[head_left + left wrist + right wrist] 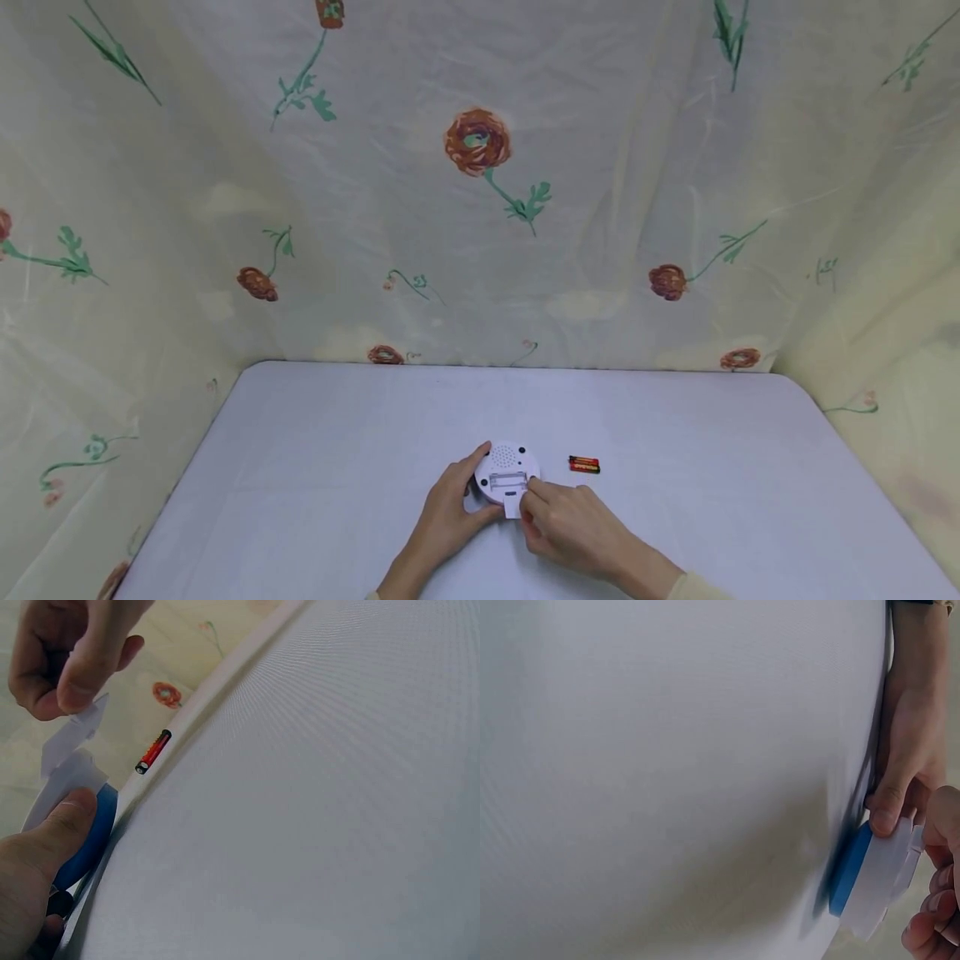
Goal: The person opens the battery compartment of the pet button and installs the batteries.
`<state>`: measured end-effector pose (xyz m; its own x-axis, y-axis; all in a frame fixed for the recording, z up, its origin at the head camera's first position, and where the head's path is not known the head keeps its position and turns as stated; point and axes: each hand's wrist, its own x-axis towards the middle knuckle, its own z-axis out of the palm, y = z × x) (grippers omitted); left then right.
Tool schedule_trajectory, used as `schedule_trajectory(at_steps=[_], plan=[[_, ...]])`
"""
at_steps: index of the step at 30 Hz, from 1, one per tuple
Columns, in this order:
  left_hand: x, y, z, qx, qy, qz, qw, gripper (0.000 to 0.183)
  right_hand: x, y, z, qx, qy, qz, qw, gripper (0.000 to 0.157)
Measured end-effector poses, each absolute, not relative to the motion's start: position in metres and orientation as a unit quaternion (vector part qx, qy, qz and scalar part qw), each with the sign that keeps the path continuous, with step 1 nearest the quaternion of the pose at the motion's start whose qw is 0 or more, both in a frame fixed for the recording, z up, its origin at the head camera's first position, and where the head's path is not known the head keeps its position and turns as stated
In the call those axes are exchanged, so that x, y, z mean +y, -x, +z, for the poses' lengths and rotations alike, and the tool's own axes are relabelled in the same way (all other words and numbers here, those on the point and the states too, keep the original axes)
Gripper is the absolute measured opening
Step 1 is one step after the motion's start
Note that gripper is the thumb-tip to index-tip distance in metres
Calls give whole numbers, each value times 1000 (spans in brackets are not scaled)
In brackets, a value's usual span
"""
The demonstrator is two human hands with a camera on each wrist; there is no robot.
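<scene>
A round white device (504, 457) with speaker holes and small dark feet lies back side up, its blue lower part (99, 829) showing in the wrist views. Its battery compartment (508, 481) is uncovered, with no batteries in it. My left hand (450, 510) grips the device's left edge between thumb and fingers. Against the near edge of the compartment is the small white battery cover (512, 507), pinched at its right side by my right hand (570, 527). Two red and black batteries (584, 465) lie side by side to the right of the device.
A white cloth covers the table (337, 450). Flower-patterned curtains (585, 167) hang behind the table's far edge and along both sides.
</scene>
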<state>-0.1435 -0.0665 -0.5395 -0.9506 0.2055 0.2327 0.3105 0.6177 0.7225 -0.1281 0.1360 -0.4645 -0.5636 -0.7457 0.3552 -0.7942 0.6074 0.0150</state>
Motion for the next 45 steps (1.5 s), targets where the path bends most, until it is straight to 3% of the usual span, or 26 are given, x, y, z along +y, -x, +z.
schedule_trajectory(at_steps=[24, 32, 45], plan=[[-67, 143, -537, -895, 137, -420, 59, 89, 138, 102, -485, -877, -438, 95, 174, 13], [-67, 143, -539, -895, 138, -420, 60, 89, 137, 93, -488, -880, -447, 98, 126, 13], [-68, 143, -538, -892, 141, -425, 61, 88, 133, 84, -485, -897, -431, 99, -14, 8]])
